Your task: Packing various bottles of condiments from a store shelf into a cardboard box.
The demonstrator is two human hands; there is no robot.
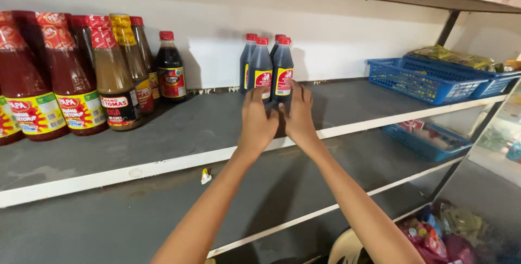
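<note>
My left hand and right hand press together around the front dark bottles on the shelf.

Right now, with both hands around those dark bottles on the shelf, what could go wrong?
1. The left hand and right hand press on the front dark sauce bottles. They stand packed upright in a tight cluster, so a push could topple the back ones against the wall.
2. The cluster stands partway back on the grey shelf; dragged forward, a bottle could slip past the white front edge to the lower shelves.
3. The hands cover the bottle bases, so their footing cannot be checked.
</note>
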